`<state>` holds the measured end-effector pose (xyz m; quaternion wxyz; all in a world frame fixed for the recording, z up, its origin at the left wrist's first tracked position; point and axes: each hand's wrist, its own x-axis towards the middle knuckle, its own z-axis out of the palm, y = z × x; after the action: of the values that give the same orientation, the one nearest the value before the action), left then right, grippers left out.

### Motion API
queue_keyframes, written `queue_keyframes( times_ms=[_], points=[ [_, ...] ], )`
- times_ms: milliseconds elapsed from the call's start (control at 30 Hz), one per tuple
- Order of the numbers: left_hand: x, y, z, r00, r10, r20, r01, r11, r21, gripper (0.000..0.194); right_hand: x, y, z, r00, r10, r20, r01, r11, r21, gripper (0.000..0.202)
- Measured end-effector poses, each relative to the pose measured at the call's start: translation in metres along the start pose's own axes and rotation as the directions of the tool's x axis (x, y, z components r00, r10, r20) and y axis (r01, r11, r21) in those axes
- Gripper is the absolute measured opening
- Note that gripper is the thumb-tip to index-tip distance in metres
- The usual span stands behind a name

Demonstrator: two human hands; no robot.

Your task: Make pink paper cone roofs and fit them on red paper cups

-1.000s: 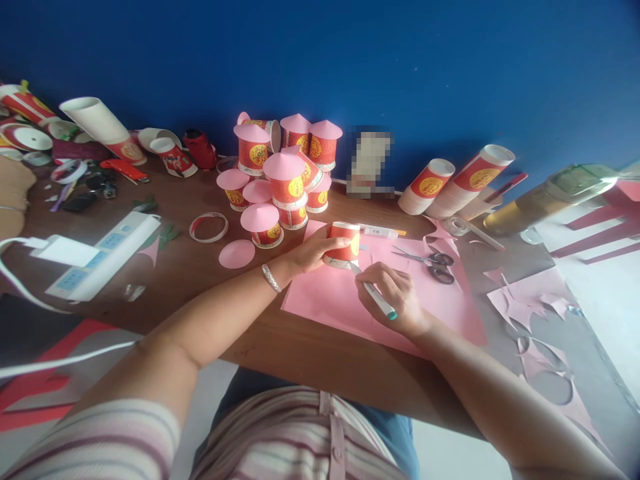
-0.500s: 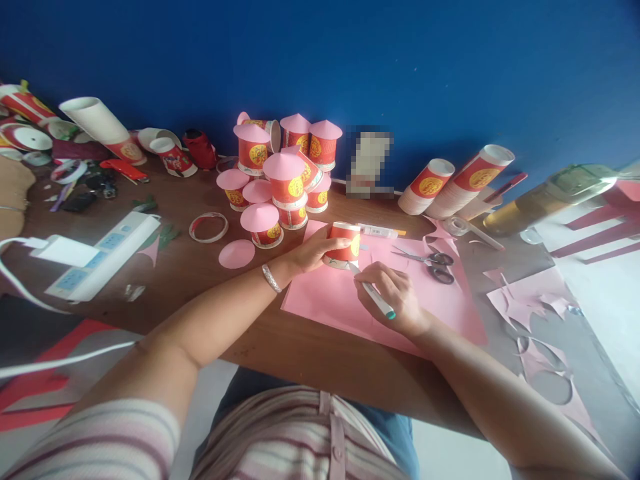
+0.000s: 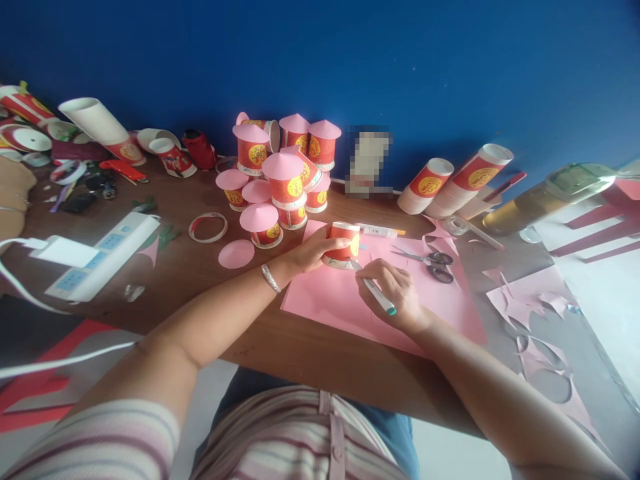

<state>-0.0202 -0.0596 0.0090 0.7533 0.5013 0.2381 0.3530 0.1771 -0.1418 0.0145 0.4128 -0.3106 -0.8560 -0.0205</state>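
Observation:
My left hand (image 3: 316, 252) is wrapped round a red paper cup (image 3: 344, 241) with a yellow emblem and a white band along its lower edge. Green marks show on that band. In my right hand (image 3: 389, 290) is a white marker pen (image 3: 379, 297) with a green end, its tip close to the cup's lower band; whether it touches I cannot tell. Both hands are over a pink paper sheet (image 3: 325, 300). On the sheet's right part lie black-handled scissors (image 3: 436, 267), and a white glue-like tube (image 3: 379, 231) lies behind the cup.
Several red cups with pink cone tops (image 3: 284, 177) are grouped behind my left hand. A flat pink disc (image 3: 237, 254) lies nearer. Stacked paper cups (image 3: 429, 185), a tape roll (image 3: 456, 227) and a bottle (image 3: 545, 200) stand right. A power strip (image 3: 105, 257) is left, paper scraps (image 3: 535, 300) right.
My right hand and the marker pen have shifted very slightly to the right along the cup's lower band. My left hand and the cup stay in place.

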Motion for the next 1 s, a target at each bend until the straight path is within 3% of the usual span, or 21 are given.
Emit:
queue_keyframes(
  times_ms=[1000],
  points=[
    [-0.0004,-0.0043,-0.0029,1.0,-0.009,-0.021,0.008,0.999,-0.039,0.033,-0.0012,-0.0029,0.0014,1.0,-0.008,0.005,0.008,1.0,-0.011,0.019]
  ],
)
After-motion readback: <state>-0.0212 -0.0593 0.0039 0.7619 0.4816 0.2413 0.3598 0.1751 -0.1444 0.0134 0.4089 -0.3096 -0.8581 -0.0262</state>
